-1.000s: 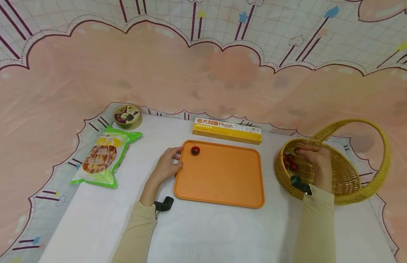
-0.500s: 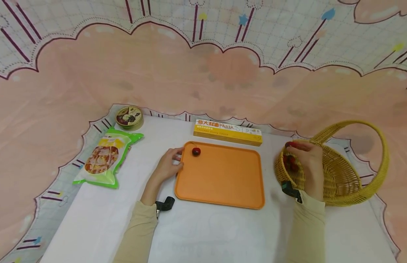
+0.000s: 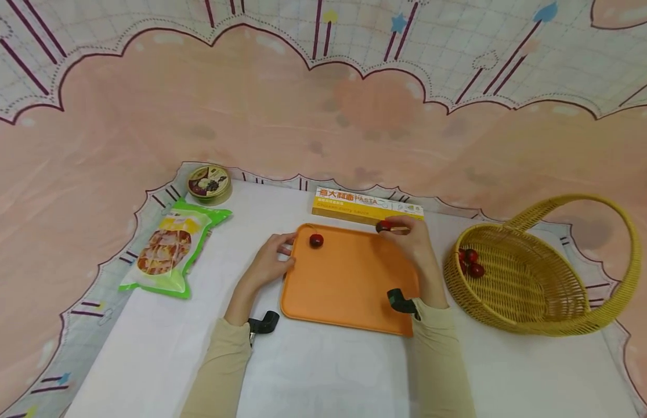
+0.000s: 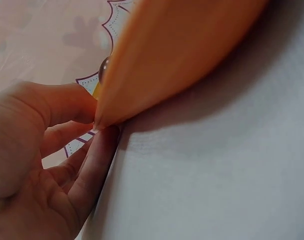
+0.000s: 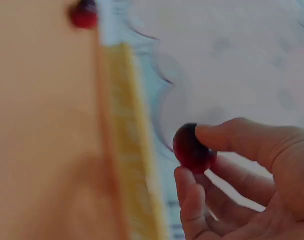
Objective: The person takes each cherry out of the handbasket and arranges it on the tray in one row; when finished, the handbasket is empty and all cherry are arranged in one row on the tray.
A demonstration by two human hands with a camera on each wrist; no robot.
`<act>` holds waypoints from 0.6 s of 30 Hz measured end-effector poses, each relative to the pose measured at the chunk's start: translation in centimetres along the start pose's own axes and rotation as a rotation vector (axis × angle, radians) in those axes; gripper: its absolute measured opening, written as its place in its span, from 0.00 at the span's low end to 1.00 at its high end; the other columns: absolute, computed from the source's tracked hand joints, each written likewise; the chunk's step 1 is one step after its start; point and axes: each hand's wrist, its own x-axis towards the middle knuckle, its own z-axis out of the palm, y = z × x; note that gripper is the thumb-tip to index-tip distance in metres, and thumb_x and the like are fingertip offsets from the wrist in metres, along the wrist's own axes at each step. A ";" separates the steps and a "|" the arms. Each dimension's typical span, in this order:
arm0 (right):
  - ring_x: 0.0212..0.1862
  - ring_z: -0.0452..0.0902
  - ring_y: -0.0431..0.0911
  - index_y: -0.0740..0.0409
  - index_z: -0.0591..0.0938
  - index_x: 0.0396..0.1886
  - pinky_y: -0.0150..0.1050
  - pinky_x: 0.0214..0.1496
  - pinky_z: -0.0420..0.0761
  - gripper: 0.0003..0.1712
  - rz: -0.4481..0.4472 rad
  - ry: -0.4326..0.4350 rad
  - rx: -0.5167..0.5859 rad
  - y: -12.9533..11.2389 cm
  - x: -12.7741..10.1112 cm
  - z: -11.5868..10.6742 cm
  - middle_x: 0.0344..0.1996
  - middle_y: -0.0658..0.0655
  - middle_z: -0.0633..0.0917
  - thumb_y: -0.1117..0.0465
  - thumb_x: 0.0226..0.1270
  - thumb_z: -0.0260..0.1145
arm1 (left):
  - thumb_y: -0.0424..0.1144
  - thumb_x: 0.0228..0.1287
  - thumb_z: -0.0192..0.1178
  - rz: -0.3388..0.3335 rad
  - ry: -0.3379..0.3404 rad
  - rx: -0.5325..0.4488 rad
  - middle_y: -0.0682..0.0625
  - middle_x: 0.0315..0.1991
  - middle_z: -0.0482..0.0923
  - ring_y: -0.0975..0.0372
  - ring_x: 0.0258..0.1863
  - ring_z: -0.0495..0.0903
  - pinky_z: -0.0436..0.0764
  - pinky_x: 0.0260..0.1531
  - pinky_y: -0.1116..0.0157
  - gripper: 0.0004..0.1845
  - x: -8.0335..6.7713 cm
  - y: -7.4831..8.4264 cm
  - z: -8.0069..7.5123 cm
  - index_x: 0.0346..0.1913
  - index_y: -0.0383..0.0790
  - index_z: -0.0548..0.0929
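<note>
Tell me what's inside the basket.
In the wicker basket, a small cluster of red cherries lies at the side nearest the orange tray. They overlap, so their exact count is unclear; the basket's near rim hides whatever lies just behind it.

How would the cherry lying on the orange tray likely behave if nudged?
That cherry would probably roll, being nearly round. Its glossy skin suggests it could slip from a light pinch. The orange tray has a raised rim close by, which might stop a gentle roll.
</note>
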 end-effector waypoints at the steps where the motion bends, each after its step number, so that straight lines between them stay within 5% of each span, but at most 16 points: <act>1: 0.47 0.83 0.57 0.69 0.82 0.54 0.36 0.44 0.82 0.21 -0.005 -0.018 0.004 0.0 0.1 0.9 0.51 0.68 0.83 0.68 0.61 0.70 | 0.28 0.59 0.63 -0.002 -0.005 0.002 0.37 0.57 0.73 0.50 0.48 0.78 0.79 0.50 0.53 0.31 0.0 0.1 0.0 0.68 0.33 0.71; 9: 0.45 0.83 0.58 0.73 0.82 0.50 0.41 0.45 0.84 0.19 -0.038 -0.148 0.017 -0.4 0.7 6.7 0.46 0.70 0.84 0.72 0.58 0.71 | 0.27 0.59 0.62 0.019 0.003 -0.004 0.36 0.57 0.73 0.49 0.48 0.79 0.79 0.50 0.52 0.31 -0.2 0.2 -0.2 0.68 0.31 0.71; 18: 0.37 0.83 0.52 0.70 0.84 0.47 0.36 0.37 0.82 0.17 -0.012 -0.164 -0.011 -0.4 0.7 9.4 0.40 0.66 0.86 0.72 0.56 0.72 | 0.28 0.59 0.62 0.011 -0.012 0.000 0.37 0.57 0.72 0.50 0.49 0.78 0.79 0.50 0.54 0.31 -0.2 0.0 0.0 0.68 0.32 0.71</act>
